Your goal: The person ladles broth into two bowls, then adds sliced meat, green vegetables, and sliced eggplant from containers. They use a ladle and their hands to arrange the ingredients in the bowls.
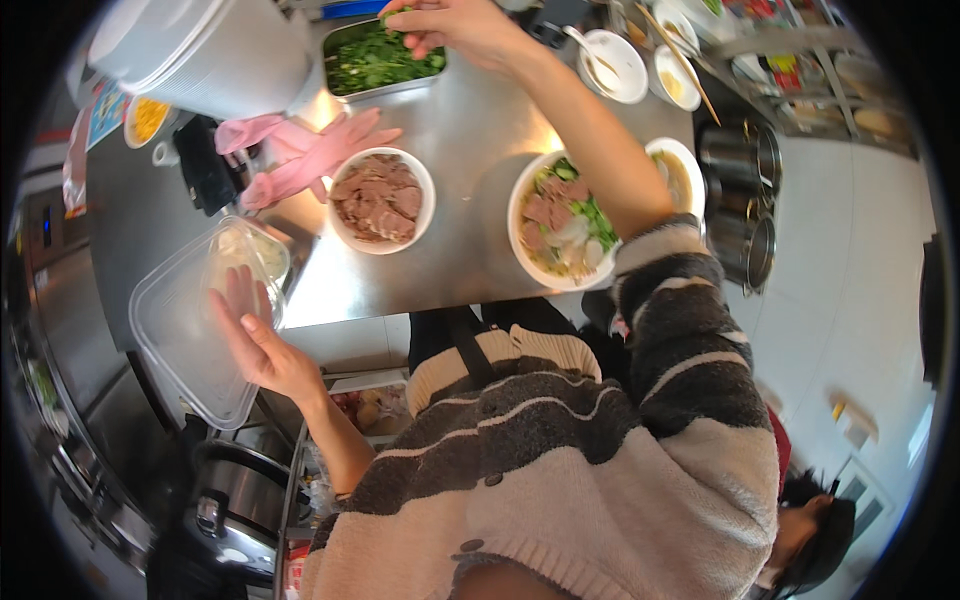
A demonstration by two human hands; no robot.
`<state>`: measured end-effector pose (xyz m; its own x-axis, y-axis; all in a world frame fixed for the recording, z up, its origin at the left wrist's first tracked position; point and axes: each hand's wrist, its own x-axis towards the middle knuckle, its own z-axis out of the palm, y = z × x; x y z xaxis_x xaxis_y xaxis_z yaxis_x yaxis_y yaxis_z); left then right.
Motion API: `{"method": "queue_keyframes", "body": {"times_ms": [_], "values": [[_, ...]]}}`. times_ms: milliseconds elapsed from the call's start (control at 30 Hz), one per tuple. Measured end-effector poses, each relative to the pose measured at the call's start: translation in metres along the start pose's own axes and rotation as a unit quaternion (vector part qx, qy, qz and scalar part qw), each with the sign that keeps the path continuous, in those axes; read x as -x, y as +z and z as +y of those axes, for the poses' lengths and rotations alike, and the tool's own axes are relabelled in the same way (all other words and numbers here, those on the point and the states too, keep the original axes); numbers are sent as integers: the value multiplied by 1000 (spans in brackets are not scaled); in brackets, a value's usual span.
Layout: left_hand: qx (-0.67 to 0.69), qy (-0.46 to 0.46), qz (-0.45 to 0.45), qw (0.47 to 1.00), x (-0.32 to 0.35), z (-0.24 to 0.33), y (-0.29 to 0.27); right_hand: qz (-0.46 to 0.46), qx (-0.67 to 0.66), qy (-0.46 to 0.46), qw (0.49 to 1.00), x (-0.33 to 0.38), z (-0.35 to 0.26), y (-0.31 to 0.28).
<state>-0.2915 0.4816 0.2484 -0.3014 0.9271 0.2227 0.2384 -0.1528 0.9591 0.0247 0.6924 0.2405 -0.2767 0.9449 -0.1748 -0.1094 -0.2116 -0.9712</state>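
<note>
At the middle of the steel table (470, 150) sits a white bowl of sliced meat (428, 203), the landmark here. Beyond it, slightly right, the right hand (440, 25) is at a metal tray (405, 87) filled with chopped green herbs (375, 60); the fingertips are drawn together on a bit of green. Nearer the wearer and left of the meat bowl, the left hand (250, 335) overlaps a clear, round-cornered plastic lid (185, 330), which stands tilted past the table edge. The left thumb and fingers are apart; I cannot tell whether they pinch the lid.

Right of the meat bowl, with bare steel between the 2, is a white soup bowl (514, 232) holding broth, meat slices, greens and pale slices; the right forearm crosses above its far side. Farther right, 1 more white bowl (698, 178) is partly hidden by that arm. Just left of the meat bowl and slightly beyond it, pink rubber gloves (320, 158) lie crumpled. Well beyond to its right, a white spoon (583, 42) rests in 1 white bowl (625, 95).
</note>
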Motion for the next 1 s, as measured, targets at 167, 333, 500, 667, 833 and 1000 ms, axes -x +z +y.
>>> {"method": "queue_keyframes", "body": {"times_ms": [167,333,500,667,833,1000], "values": [[16,23,-48,998,-4,7,19,52,200,36,978,170,-61,-26],[44,33,-87,995,0,19,43,154,105,138,973,292,-21,-20],[74,43,-125,988,10,34,60,195,165,123,959,340,43,1],[83,48,-144,985,18,47,69,284,205,100,931,337,57,-20],[76,60,-146,985,24,54,71,307,318,51,896,330,45,-31],[73,62,-142,985,28,56,71,332,401,12,854,340,19,-32]]}}
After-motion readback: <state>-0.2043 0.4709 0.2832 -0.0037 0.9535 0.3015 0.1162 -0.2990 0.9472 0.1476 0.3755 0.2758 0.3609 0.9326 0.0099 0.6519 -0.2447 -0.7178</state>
